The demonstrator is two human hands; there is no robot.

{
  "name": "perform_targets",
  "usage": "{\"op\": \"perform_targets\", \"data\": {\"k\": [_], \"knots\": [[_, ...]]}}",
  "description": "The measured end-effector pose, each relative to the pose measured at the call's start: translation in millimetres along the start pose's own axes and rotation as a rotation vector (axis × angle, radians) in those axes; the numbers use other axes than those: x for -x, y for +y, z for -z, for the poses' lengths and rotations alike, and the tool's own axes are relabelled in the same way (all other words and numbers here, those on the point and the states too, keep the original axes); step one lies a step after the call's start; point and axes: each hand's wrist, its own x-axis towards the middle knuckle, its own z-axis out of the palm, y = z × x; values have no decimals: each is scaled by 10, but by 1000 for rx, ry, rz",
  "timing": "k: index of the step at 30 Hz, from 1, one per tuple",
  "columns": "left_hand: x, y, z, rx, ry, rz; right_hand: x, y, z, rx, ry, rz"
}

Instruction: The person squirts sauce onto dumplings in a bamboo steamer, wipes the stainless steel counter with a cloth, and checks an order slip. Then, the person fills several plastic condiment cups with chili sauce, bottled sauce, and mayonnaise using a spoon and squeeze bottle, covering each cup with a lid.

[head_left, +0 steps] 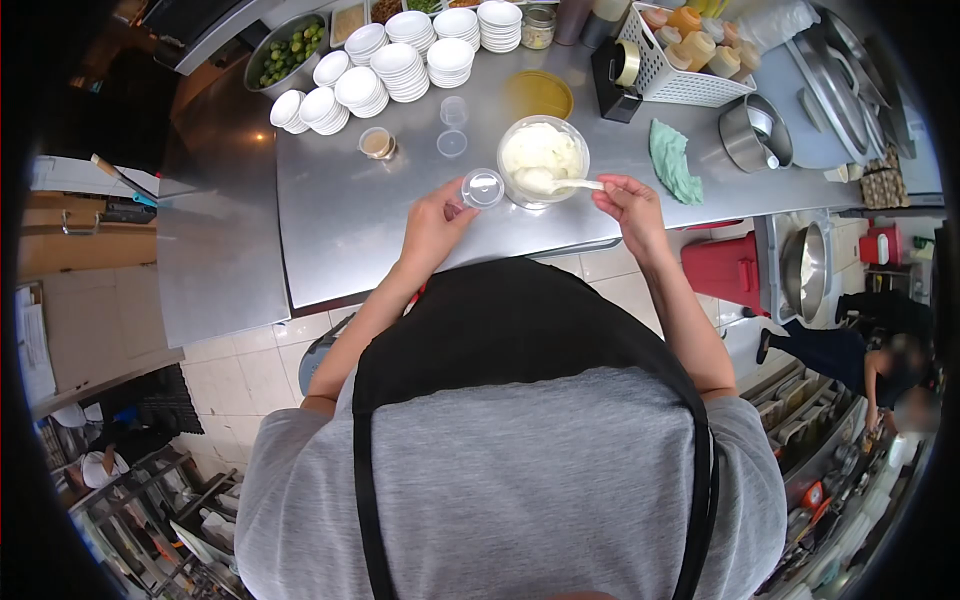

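Observation:
My left hand (pixel 436 226) pinches a small clear plastic cup (pixel 483 188) just left of a larger tub. The tub (pixel 507 178) is clear and filled with a thick white cream (pixel 543 148). Between the thumb and fingers of my right hand (pixel 630 205) is the handle of a white spoon (pixel 578 184); its bowl lies in the cream, heaped with some of it. Left of the tub, two small clear pieces, a cup or lid (pixel 452 144) and another (pixel 454 110), rest on the steel counter. A small cup with tan contents (pixel 377 145) stands farther left.
Several stacks of white bowls (pixel 398 68) line the back, beside a pan of green fruit (pixel 292 57). A yellow lid (pixel 540 96) lies behind the tub. To the right are a green cloth (pixel 675 160), a steel pot (pixel 755 135) and a white basket of bottles (pixel 690 85).

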Motion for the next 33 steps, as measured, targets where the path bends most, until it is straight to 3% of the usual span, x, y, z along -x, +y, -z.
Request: {"op": "perform_targets", "data": {"k": [3,7,9,14,19,33], "knots": [[-11,68,54,-4,10,-16,-62,-93,57,-59,6,-26],[-71,277,111,-21,-17,-33,17,-703,-41,101,-36,168],[-116,395,119,-17,-21,-44,121,-1065,-160,319,-95,403],[-297,595,74,-90,-69,-214,443,-1600,-597,680,-199,695],[-341,753,61,-14,-92,-178,534,-1746,-847,1214,-389,1045],[-350,726,58,112,-90,-174,440,-1577,-1037,1329,-525,1260]]}}
